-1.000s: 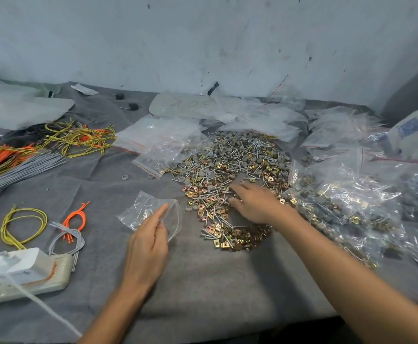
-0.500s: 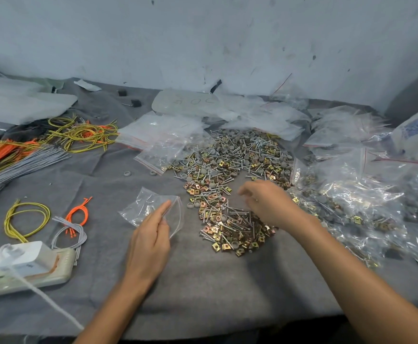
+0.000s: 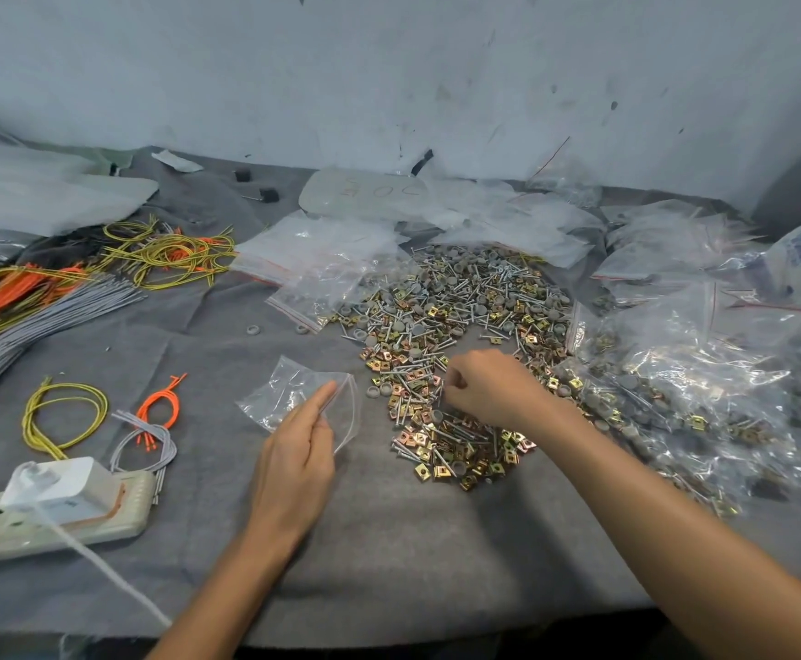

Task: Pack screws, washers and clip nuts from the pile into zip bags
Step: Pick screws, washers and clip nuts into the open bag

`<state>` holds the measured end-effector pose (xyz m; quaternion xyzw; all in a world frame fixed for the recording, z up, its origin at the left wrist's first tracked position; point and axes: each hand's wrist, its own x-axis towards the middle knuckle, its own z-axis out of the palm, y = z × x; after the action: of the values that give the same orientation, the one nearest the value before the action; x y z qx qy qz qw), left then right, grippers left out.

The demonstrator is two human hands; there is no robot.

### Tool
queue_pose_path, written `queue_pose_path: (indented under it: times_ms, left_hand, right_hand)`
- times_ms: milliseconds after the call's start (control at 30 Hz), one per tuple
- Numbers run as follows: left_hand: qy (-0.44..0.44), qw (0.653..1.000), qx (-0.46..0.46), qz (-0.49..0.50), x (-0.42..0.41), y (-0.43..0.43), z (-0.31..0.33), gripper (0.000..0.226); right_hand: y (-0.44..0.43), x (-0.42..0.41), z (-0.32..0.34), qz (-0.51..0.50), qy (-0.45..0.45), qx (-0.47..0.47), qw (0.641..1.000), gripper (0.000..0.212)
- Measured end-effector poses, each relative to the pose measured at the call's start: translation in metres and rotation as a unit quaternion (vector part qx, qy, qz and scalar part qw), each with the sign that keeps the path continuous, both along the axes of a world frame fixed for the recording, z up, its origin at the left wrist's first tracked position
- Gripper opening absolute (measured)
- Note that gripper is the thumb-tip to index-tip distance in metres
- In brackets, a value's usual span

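A wide pile [image 3: 455, 335] of silver screws, grey round washers and gold clip nuts covers the middle of the grey cloth. My left hand [image 3: 296, 462] pinches the open mouth of a small clear zip bag [image 3: 294, 397], which lies just left of the pile. My right hand [image 3: 489, 390] hovers over the pile's near part with its fingers curled, pinching some screws at its fingertips. What else it holds is hidden by the fingers.
Filled zip bags [image 3: 665, 397] lie heaped at the right. Empty bags [image 3: 322, 250] lie behind the pile. Yellow, orange and grey wire bundles [image 3: 103, 278] cover the left side. A white power strip [image 3: 51, 512] with a plug sits at the near left.
My right hand drew back from the pile's middle toward its near part and curled its fingers. A patch of pieces has been dragged nearer. The left hand and bag stayed put.
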<state>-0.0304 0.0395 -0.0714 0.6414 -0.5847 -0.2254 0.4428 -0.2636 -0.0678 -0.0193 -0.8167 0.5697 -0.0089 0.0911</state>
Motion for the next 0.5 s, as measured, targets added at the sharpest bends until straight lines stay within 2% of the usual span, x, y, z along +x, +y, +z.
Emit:
queue_pose_path:
  times_ms: [100,200,333,500]
  left_hand:
    - [0.002,1.000,-0.004,-0.001,0.000,0.000,0.001,0.045]
    - [0.001,1.000,-0.008,-0.002,-0.001,0.000,0.002,0.045]
    - [-0.006,1.000,-0.016,-0.003,0.000,-0.001,0.002,0.044]
    - [-0.016,1.000,-0.014,-0.004,0.001,-0.001,0.004,0.050]
  right_hand:
    - [0.006,-0.002,0.009,-0.036,-0.094,-0.013,0.995,0.012]
    - [0.025,0.012,0.020,-0.023,-0.175,0.018,0.984,0.009]
    - [0.056,0.053,0.020,0.051,-0.192,0.027,0.980,0.005]
    - [0.069,0.094,0.000,0.099,-0.135,-0.079,0.983,0.017]
